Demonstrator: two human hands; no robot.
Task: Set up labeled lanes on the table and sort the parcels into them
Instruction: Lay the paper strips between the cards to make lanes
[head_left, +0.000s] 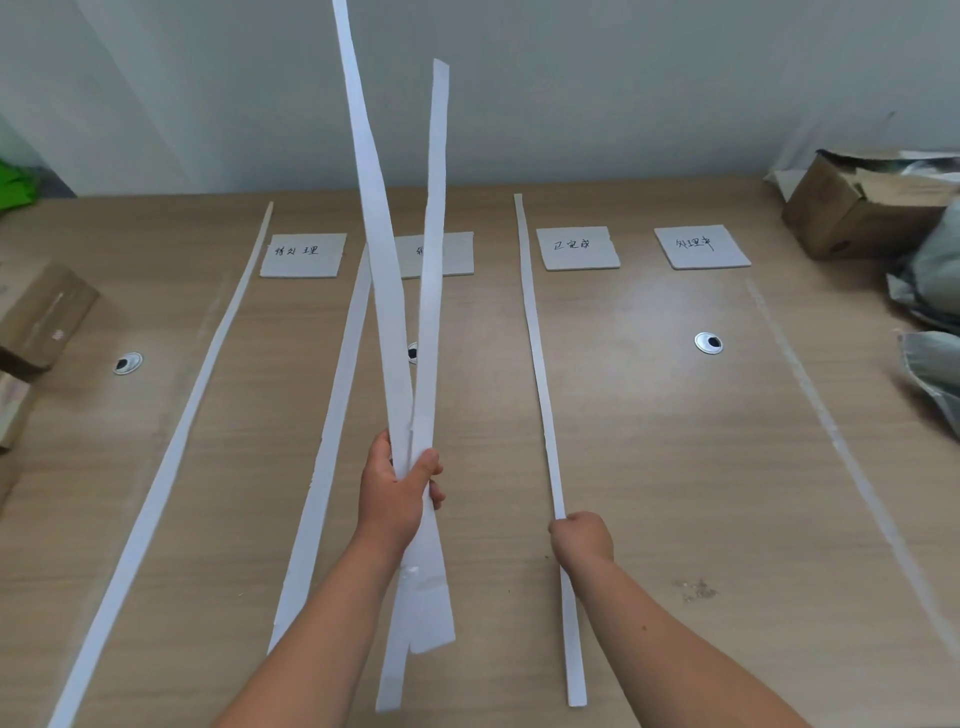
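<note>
Head view: left hand (397, 488) clenched around two long white strips (382, 260), both rising above the grip and crossing just over it. Right hand (582, 538) grasped a third strip (538, 353) lying on the table (675, 467). That strip ran beyond the grip toward the label cards (577, 248), with the parcels (935, 270) far to the right.

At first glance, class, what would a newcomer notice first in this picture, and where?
Two long white strips stand up at the centre, gripped by the left hand. The right hand holds a strip lying on the table, right of centre. Four handwritten label cards sit in a row at the far side.
</note>
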